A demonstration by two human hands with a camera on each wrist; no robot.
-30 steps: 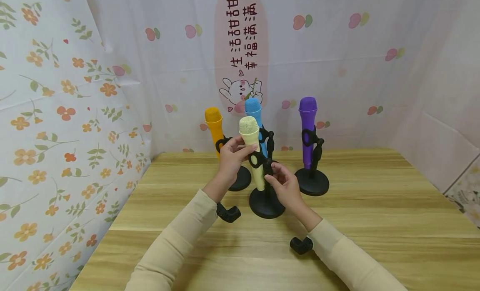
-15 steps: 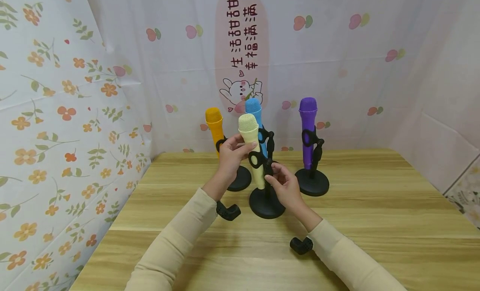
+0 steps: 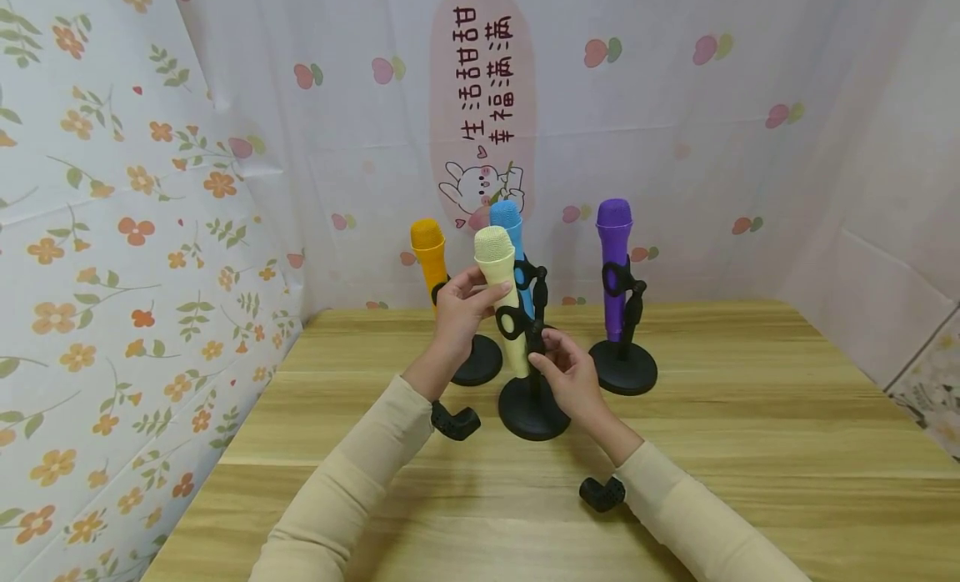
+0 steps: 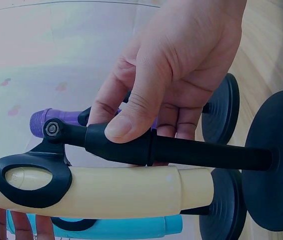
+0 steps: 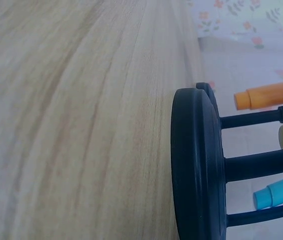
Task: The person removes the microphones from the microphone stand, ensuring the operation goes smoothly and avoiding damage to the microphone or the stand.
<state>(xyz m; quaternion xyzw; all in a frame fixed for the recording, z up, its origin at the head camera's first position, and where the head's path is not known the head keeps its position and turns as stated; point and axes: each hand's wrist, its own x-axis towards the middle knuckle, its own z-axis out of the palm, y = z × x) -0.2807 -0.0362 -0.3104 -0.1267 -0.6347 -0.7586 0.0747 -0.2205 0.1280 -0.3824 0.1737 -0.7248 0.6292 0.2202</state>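
A cream microphone (image 3: 495, 269) leans in the ring clip of a black desk stand (image 3: 534, 411). My left hand (image 3: 457, 319) grips its upper body between thumb and fingers, just below the mesh head. Lower down, my right hand (image 3: 573, 378) pinches the stand's upright. In the left wrist view the right thumb (image 4: 120, 127) presses on the thick collar of the post, while fingertips of the left hand (image 4: 19, 225) show under the microphone. The right wrist view catches the stand's round base (image 5: 196, 165) standing on the table.
Behind are a blue microphone (image 3: 506, 215), an orange microphone (image 3: 427, 244) and a purple microphone (image 3: 615, 232), each on a black stand. Black angled pieces (image 3: 455, 422) show by both forearms. A printed cloth (image 3: 360, 173) hangs behind the wooden table (image 3: 750, 398).
The cream microphone has risen slightly and shifted a little left in the clip, along with my left hand. The right hand stays on the post. The head view has tilted slightly.
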